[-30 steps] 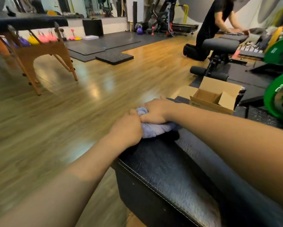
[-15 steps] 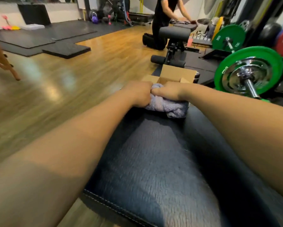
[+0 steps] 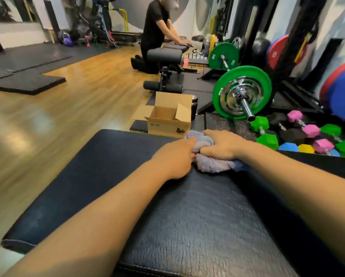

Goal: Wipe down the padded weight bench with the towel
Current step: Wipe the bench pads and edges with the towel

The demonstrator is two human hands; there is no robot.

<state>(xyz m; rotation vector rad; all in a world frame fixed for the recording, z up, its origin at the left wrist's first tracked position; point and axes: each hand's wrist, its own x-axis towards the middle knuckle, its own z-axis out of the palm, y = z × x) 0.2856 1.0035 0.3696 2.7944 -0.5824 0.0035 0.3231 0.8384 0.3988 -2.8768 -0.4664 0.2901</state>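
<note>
The black padded weight bench (image 3: 111,176) stretches away from me across the lower half of the head view. A bunched lilac towel (image 3: 209,162) lies on its far right part. My left hand (image 3: 175,158) grips the towel's left side with curled fingers. My right hand (image 3: 221,144) lies over the top of the towel, fingers curled round it and pressing it onto the pad. Both forearms reach in from the bottom corners and hide part of the pad.
An open cardboard box (image 3: 169,118) and a dark bottle (image 3: 194,106) stand just beyond the bench. A barbell with green plates (image 3: 241,92) and several coloured dumbbells (image 3: 307,134) lie at right. Another bench (image 3: 164,66) and a kneeling person (image 3: 157,35) are farther back. Wood floor spreads left.
My view has swung right, from the bench's left edge to its right side. Both hands have slid the towel across the pad toward the right edge, still holding it.
</note>
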